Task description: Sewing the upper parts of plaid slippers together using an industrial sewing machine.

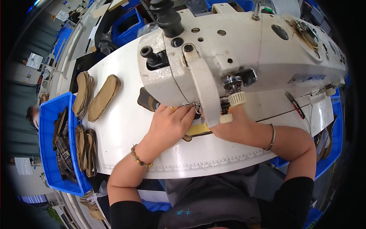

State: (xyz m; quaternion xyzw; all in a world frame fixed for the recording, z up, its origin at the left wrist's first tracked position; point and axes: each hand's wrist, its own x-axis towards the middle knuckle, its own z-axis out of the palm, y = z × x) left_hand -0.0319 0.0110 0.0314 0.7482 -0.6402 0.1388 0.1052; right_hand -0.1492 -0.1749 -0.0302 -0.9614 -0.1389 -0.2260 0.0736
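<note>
A white industrial sewing machine [228, 42] arches over the white table, and both my hands are close to its needle area. Beneath them lies a dark fabric shoe piece [146, 100] with a tan band; a yellow strip [199, 129] shows between my hands. My left hand [171, 124] wears a ring, its fingers bent together and pressing on the piece beside the presser foot [197, 108]. Across from it, my right hand [231, 125] rests by the yellow strip; the thread tension knobs [237, 98] and a white lever cover its fingers.
Stacked brown sole-shaped pieces [103, 98] lie on the table's left part. A blue bin [57, 141] with plaid and dark pieces stands left of it, another blue bin [335, 141] at right. Red-handled snips [295, 105] lie right of the machine. A ruler scale [190, 167] edges the table front.
</note>
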